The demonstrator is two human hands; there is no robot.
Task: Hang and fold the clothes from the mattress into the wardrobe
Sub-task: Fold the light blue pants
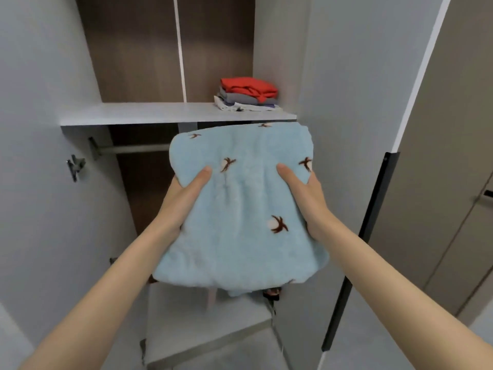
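Observation:
A folded light-blue fleece garment [240, 209] with small brown bird prints is held flat in front of the open wardrobe, just below the shelf [149, 114]. My left hand [184, 198] grips its left edge with the thumb on top. My right hand [304, 196] grips its right edge the same way, and the fingers of both are hidden under the cloth. On the right end of the shelf sits a stack of folded clothes [248, 96], red on top, grey and white beneath.
A hanging rail [133, 149] runs under the shelf. The wardrobe's left door [40, 129] and right door [360, 102] stand open on either side. A lower shelf [186, 324] lies beneath the garment. A closed wardrobe door [453, 182] is at far right.

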